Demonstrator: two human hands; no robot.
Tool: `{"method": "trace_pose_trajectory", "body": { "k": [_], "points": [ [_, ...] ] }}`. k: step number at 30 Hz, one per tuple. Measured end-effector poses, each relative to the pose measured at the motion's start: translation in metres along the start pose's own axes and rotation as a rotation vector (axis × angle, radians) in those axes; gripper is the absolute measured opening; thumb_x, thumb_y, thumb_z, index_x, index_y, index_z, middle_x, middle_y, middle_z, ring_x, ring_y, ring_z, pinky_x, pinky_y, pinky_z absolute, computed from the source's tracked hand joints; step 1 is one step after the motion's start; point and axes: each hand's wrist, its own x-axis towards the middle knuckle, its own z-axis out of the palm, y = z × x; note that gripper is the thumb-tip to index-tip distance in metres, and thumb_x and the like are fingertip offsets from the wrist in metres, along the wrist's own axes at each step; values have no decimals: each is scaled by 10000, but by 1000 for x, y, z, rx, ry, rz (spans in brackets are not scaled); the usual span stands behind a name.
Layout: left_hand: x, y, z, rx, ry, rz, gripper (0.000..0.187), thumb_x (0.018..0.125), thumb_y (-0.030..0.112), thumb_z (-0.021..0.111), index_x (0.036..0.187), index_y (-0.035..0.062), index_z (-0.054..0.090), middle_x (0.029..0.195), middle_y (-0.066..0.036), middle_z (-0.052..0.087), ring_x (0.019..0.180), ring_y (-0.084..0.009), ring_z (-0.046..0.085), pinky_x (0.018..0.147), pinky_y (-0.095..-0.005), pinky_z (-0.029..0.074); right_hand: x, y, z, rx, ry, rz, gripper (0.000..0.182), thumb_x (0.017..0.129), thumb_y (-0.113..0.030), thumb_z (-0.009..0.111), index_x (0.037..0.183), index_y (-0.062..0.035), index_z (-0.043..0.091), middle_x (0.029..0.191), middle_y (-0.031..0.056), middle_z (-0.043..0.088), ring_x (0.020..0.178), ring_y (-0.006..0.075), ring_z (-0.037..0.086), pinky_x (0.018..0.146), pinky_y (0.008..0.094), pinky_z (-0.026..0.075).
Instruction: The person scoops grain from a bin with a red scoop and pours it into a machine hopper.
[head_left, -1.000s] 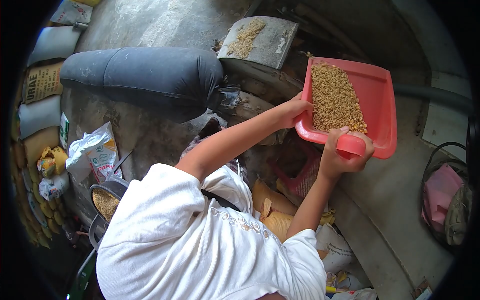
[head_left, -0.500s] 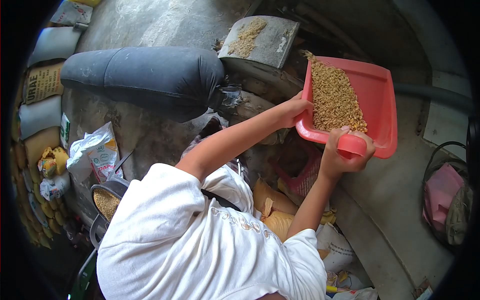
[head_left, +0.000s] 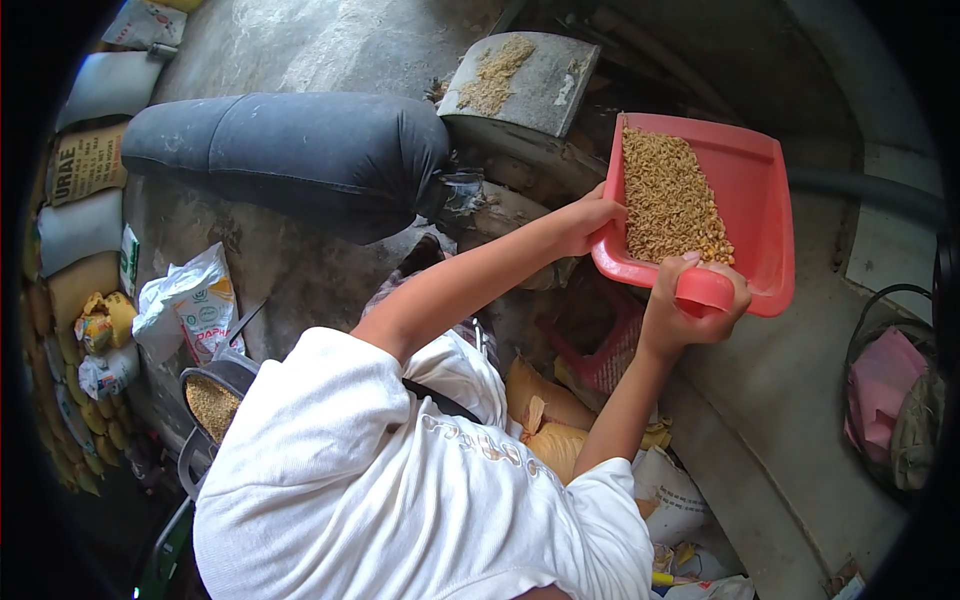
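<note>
Head view: red plastic dustpan (head_left: pixel 745 200) held up at upper right, long axis near-vertical in frame, open mouth pointing away. Grain (head_left: pixel 670 195) heaped inside, coarse, golden. Right hand (head_left: pixel 690 305) wraps handle; left hand (head_left: pixel 585 220) pinches side rim.

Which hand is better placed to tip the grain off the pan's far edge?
The right hand: it is wrapped round the handle of the red dustpan, behind the grain, so it could probably lift that end. The left hand only grips the side rim.
</note>
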Motion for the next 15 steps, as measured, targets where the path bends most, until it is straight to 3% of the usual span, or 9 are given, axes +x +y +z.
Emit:
{"method": "trace_pose_trajectory", "body": {
  "k": [15],
  "points": [
    [6,-8,-5,-36,8,9,618,589,-109,408,1163,95,303,932,-94,465,825,-196,523,680,-294,478,2,6,0,-35,1,-7,268,586,-1,610,758,-36,407,626,46,469,500,176,474,495,270,413]
  ]
}}
